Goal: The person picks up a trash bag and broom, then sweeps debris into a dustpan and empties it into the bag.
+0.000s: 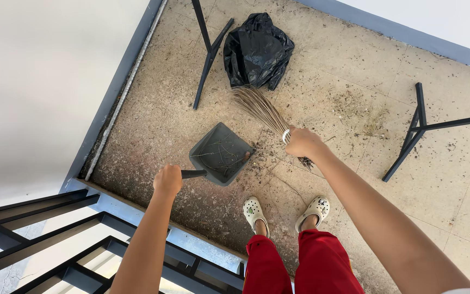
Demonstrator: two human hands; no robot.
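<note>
Grey dustpan (221, 153) holds twigs and dust; left hand (167, 180) grips its handle. Right hand (303, 142) clenches twig broom (258, 107). Far black bag (257, 50): contents hidden.

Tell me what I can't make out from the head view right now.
- Dustpan handle: mostly wrapped by the left hand.
- Stick broom grip: covered by the right hand.
- Black bag: crumpled shut, contents hidden.
- Metal frame legs: tops cut off by the picture edges.
- Bits in the dustpan: too small to identify.
</note>
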